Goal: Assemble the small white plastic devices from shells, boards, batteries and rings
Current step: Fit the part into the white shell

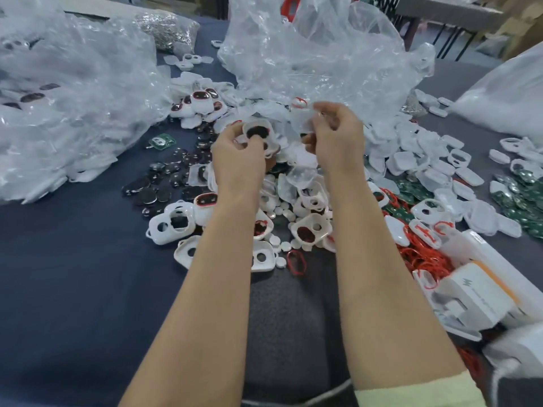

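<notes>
My left hand (238,155) grips a white shell (258,131) with a dark round part set in it, held above the parts pile. My right hand (335,136) pinches a translucent white cover shell (302,117) just to the right of it; the two pieces are close but apart. Below both hands lie loose white shells (173,224), dark coin batteries (155,189), small white round buttons (282,245) and one red ring (296,262). Green circuit boards (520,198) lie at the right, and a heap of red rings (423,257) sits by my right forearm.
Large clear plastic bags (67,92) (320,51) crowd the back left and back centre of the dark blue table (73,289). White cardboard boxes (482,295) stand at the right front. A bag of metal parts (167,27) lies at the far back.
</notes>
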A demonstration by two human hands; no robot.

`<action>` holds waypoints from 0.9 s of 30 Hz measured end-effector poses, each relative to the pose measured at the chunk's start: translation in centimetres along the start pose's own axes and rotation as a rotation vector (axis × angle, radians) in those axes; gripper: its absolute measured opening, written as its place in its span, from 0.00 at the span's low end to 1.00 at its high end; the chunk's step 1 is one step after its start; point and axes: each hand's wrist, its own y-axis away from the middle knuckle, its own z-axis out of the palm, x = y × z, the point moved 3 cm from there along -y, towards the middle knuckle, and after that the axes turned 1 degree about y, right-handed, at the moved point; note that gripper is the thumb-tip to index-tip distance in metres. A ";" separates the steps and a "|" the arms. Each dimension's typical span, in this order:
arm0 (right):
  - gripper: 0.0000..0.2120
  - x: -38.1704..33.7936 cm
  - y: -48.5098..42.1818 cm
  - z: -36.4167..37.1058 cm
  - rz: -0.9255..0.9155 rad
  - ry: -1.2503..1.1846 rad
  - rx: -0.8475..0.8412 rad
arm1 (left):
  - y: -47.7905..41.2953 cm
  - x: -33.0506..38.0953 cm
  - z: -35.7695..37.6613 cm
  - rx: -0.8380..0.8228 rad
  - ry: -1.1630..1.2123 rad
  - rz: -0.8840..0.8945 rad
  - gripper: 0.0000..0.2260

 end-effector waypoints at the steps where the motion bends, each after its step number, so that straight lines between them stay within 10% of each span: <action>1: 0.06 0.0 0.2 -0.7 0.028 -0.056 -0.020 | 0.2 -0.3 0.4 -0.022 -0.030 0.007 0.10; 27: 0.18 2.6 2.8 -4.8 0.136 -0.319 -0.037 | 3.2 -3.3 4.5 -0.191 -0.071 -0.039 0.08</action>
